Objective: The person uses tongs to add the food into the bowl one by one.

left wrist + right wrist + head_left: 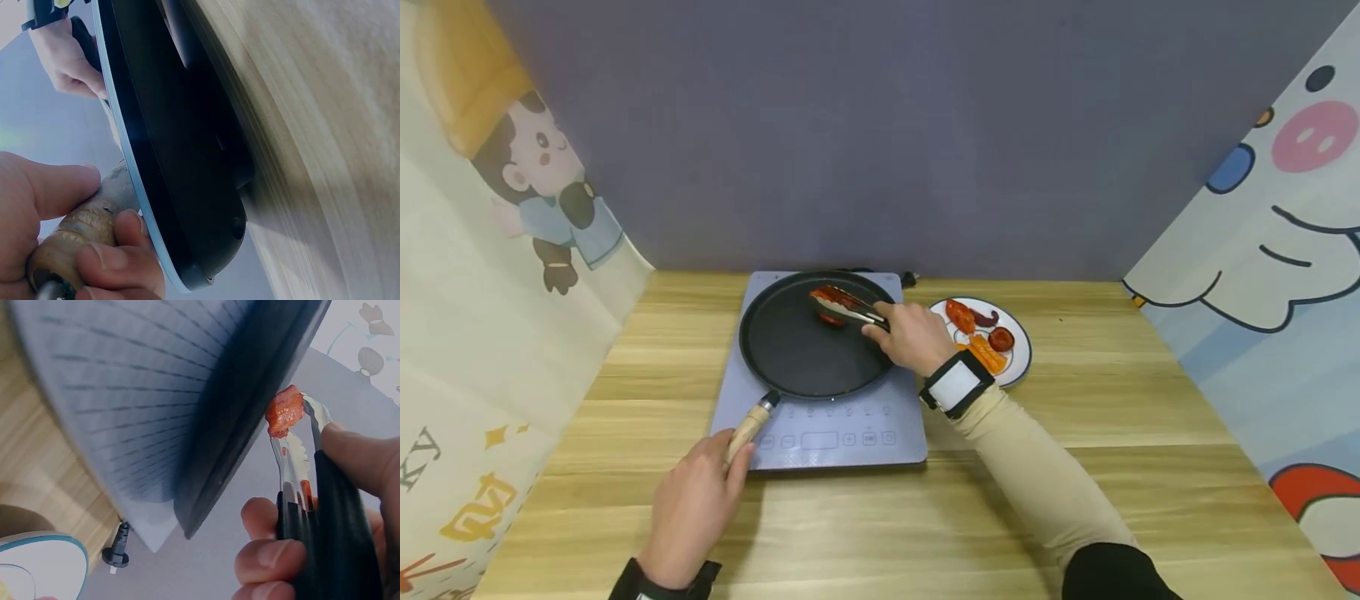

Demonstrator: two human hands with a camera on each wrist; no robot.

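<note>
A black frying pan [797, 350] sits on a pale induction cooktop [827, 454]. Its wooden handle [747, 432] points toward the front left, and my left hand [696, 500] grips it; the left wrist view shows thumb and fingers curled round the wood [78, 234]. My right hand [917, 337] holds metal tongs [865, 315] by their black grips [340, 537]. Between the tong tips is a reddish piece of food [286, 411], over the pan. Another small red piece [831, 319] shows just beneath the tongs.
Right of the cooktop, partly behind my right wrist, stands a white plate [1021, 354] with red food pieces and orange strips [987, 354]. A black plug [910, 279] lies at the cooktop's back right corner. A grey wall [880, 150] rises behind the wooden table [1075, 417].
</note>
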